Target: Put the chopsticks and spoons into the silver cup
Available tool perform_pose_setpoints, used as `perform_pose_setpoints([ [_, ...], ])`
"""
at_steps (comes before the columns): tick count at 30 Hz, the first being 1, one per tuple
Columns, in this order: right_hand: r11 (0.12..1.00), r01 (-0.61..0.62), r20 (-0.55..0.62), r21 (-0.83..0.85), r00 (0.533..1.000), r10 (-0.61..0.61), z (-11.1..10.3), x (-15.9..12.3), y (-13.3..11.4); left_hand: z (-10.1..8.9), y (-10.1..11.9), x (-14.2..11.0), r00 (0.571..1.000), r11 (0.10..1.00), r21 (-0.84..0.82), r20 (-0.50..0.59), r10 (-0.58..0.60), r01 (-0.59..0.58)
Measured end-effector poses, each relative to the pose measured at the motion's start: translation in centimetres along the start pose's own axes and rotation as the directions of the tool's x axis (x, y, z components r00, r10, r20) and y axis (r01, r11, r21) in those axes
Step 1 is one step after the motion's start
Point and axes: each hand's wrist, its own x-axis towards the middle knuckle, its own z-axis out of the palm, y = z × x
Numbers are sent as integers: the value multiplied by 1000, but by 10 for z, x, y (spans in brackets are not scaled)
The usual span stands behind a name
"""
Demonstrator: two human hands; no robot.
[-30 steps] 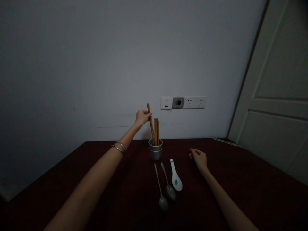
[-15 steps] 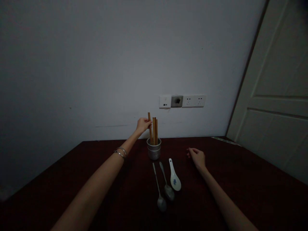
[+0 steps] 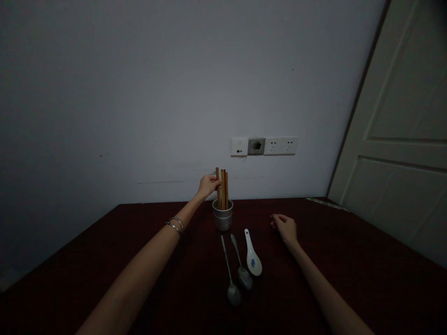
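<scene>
My left hand is closed in a pinch on a brown chopstick that stands in a small metal cup with several other chopsticks. The cup sits on the dark red table near the wall. My right hand rests on the table to the right of the cup, fingers loosely curled, holding nothing. Two metal spoons and a white ceramic spoon with a blue mark lie in front of the cup, between my arms.
A white wall rises behind the table with a row of wall sockets above the cup. A pale door stands at the right. Bracelets circle my left wrist.
My left hand has lowered the chopstick down into the cup, from raised and tilted to upright among the others. My right hand has stayed in place.
</scene>
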Motion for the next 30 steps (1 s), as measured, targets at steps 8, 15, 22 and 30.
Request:
perform_pose_setpoints([
  [8,1000,3,14,-5,1000,-3,0,0,0,0,-7,0,1000,1000,-7,9,-28,28],
  [15,1000,-10,7,23,1000,9,0,-3,-6,0,-2,-4,999,1000,13,27,-27,26],
  [22,1000,-2,6,30,1000,2,0,-3,-5,2,-8,-4,1000,999,35,7,-21,21],
  [30,1000,-16,11,20,1000,16,0,-4,-8,2,-11,-9,999,998,53,21,-42,40],
])
